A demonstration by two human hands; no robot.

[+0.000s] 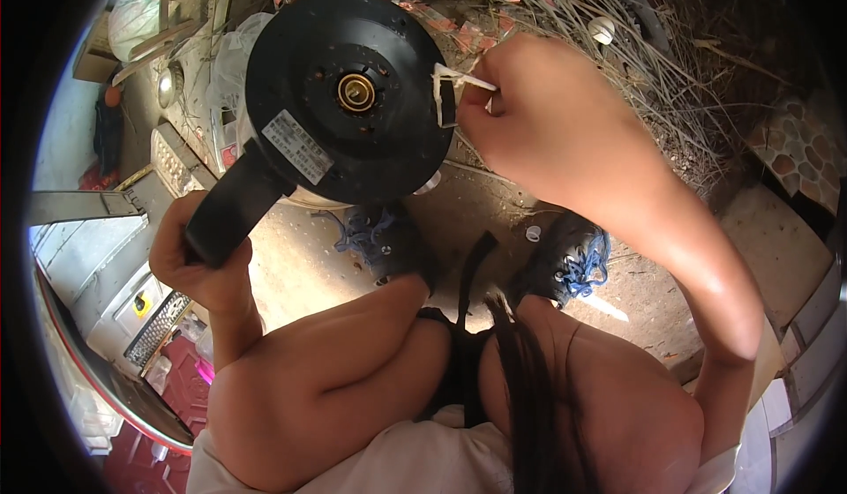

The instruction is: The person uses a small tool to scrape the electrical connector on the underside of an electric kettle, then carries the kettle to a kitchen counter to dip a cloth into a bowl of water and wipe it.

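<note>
Showing its underside, the black kettle (pixel 300 53) is held up over the floor (pixel 481 212). The left hand (pixel 212 287), clamped around the handle (pixel 231 212), seems to bear all the weight, so a slackening wrist might let it tip. The right hand (pixel 538 106) pinches a thin pale strip (pixel 465 78) by the rim (whether they touch is unclear); a hard push there could twist the kettle. Loose dark flecks (pixel 366 130) might work into the brass-coloured socket (pixel 356 93). Any drop could strike the shoes (pixel 401 243).

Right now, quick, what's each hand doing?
Left hand: closed around the black handle of the kettle.
Right hand: closed, pinching a thin white strip.
</note>
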